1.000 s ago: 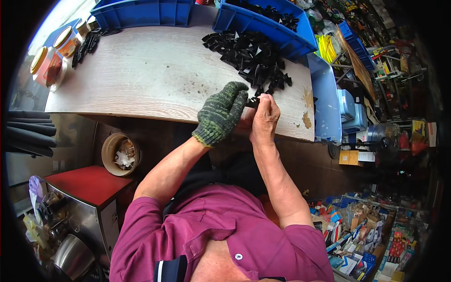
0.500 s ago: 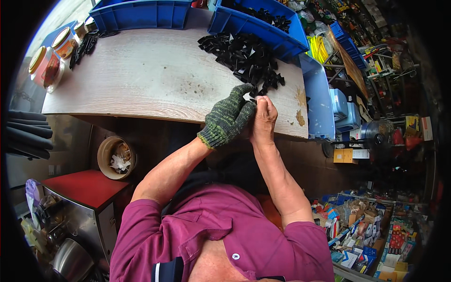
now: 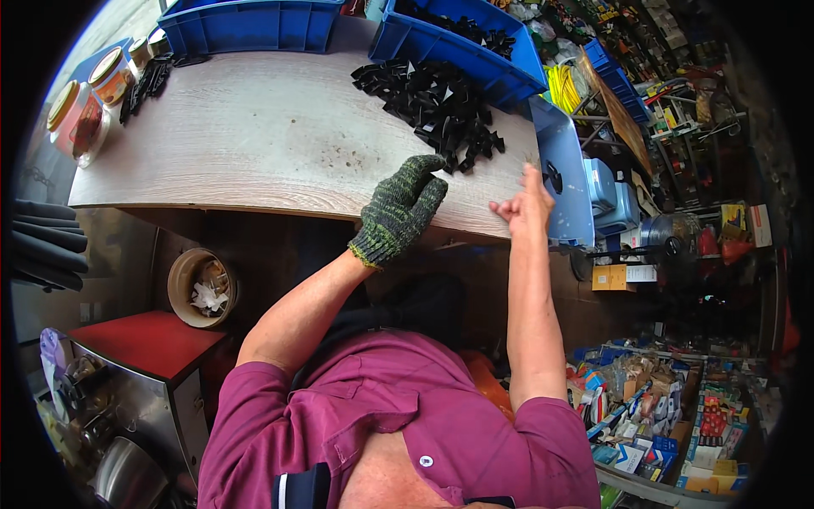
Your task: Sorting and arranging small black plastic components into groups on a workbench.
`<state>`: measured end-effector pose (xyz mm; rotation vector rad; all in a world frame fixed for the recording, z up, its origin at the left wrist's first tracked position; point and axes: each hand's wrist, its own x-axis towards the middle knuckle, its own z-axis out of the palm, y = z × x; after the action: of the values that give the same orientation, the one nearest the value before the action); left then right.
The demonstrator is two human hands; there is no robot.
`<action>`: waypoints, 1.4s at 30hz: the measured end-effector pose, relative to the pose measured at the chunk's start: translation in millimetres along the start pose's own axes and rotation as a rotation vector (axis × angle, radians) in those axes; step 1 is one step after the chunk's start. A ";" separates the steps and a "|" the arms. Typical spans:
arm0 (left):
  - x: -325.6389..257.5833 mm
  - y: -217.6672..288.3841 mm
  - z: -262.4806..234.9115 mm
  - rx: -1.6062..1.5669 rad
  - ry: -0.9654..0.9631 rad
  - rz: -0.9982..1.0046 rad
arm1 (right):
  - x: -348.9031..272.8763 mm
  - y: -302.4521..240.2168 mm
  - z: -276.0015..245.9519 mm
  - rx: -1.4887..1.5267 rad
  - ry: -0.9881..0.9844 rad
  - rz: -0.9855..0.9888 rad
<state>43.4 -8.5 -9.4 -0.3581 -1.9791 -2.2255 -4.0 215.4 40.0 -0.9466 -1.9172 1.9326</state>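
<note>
My left hand (image 3: 400, 208) wears a dark green knitted glove and hovers at the table's front edge, just below a heap of small black plastic pieces (image 3: 441, 102). Its fingers are bent, with a gap between thumb and forefinger and nothing visible in it. My bare right hand (image 3: 529, 202) is over the table's right front corner, beside a light blue bin (image 3: 566, 212). Its fingers are apart and hold nothing I can see. A black piece (image 3: 553, 176) shows inside that bin, close to the fingertips.
Behind the heap stands a blue crate (image 3: 475, 64) with more black pieces; another blue crate (image 3: 254, 30) is at the back left. Lidded jars (image 3: 80, 123) and a black bundle (image 3: 151, 85) are on the table's left. A waste bucket (image 3: 203, 288) and red-topped cabinet (image 3: 148, 339) stand below.
My hands were together over the table edge, working on a small piece. Now the right hand has moved right to the light blue bin and its fingers have opened; the left has shifted slightly left.
</note>
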 end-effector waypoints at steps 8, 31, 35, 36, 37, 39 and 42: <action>0.8 3.6 -0.9 0.119 -0.015 0.060 | -7.8 4.1 46.0 -0.519 -0.216 -0.014; 33.3 -13.5 -19.9 0.333 -0.095 0.214 | -53.7 29.9 52.7 -0.099 -0.744 -0.013; 30.5 -14.7 -15.0 0.309 0.011 0.245 | -54.6 34.9 64.1 -0.115 -0.699 -0.048; 29.6 -12.7 -13.3 0.315 0.061 0.225 | -54.9 35.6 67.5 -0.129 -0.631 -0.066; 29.4 -13.6 -11.4 0.325 0.143 0.228 | -56.3 37.7 71.8 -0.131 -0.636 -0.066; 30.2 -5.0 -17.7 0.281 0.138 0.097 | -73.0 36.8 86.6 -0.016 -0.580 -0.065; 36.6 0.5 -29.1 0.228 0.200 0.076 | -67.4 38.9 83.4 -0.083 -0.657 -0.179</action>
<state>5.9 -35.5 -2.2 -0.1718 -2.0450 -1.8828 6.5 105.0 13.4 -0.1283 -2.3249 2.2422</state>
